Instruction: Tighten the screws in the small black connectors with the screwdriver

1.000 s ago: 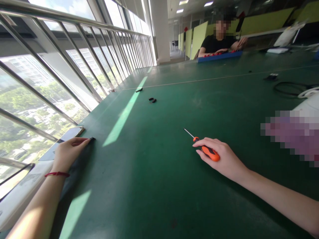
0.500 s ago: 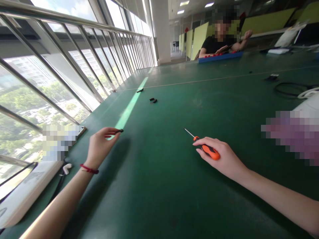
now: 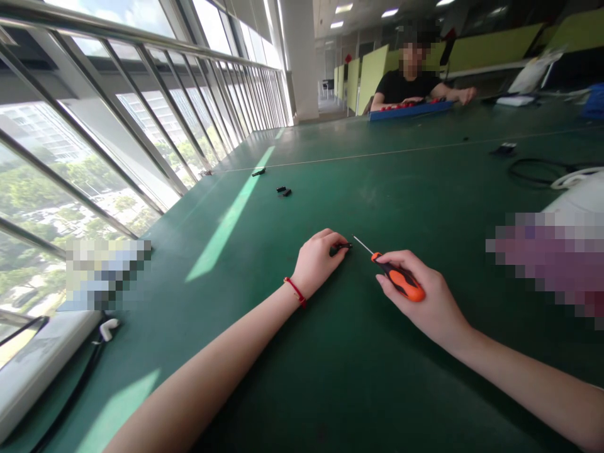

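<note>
My left hand [image 3: 321, 255], with a red bracelet at the wrist, pinches a small black piece [image 3: 346, 246] just over the green table [image 3: 302, 352]. The fingers hide most of the piece, so its kind does not show. In my right hand [image 3: 427, 289] is a screwdriver [image 3: 401, 281] with an orange and black handle. Its thin metal shaft points up and left, and the tip is close to the black piece; whether they touch I cannot tell.
Small black parts [image 3: 284, 191] lie farther up the table, with another black part [image 3: 259, 172] beyond them. A metal railing [image 3: 141, 47] runs along the left. Across the table, a person [image 3: 408, 88] sits behind a blue tray [image 3: 410, 111]. Black cable [image 3: 528, 170] lies at right.
My left hand has moved right across the table, bringing the black piece near the screwdriver's tip. The right hand has barely shifted. The person opposite has lowered an arm towards the tray.
</note>
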`<state>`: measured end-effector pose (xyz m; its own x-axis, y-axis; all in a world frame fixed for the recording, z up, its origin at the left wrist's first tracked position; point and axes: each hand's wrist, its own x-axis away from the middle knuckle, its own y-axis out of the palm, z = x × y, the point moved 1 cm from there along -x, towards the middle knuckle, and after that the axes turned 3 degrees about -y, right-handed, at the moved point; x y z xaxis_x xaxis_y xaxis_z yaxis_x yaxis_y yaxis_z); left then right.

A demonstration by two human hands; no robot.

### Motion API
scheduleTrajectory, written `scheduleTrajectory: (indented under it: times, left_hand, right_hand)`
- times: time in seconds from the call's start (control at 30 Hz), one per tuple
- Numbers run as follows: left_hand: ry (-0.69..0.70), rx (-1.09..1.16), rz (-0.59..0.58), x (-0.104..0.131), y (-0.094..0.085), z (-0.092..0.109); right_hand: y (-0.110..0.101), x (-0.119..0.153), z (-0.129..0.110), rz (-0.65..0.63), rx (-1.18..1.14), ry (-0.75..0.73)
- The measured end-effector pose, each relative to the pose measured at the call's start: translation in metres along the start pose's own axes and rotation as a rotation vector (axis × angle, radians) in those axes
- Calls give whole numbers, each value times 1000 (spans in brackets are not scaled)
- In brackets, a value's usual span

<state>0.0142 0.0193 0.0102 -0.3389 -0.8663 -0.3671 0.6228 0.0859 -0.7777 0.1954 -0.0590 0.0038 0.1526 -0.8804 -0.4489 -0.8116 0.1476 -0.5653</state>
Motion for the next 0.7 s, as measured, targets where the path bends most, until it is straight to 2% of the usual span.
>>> scheduleTrajectory:
  times: [0.2,0.33,0.7]
  left_hand:
    - [-29,44,22,4,-1,-7]
    - [-30,18,15,4,0,-6]
    - [-26,-6,8,5,0,-5]
  right_hand:
    - [-3,1,-6,62,1,-49]
    - [-5,2,-7,39,1,-86]
    - [-6,4,-6,25,-9,-76]
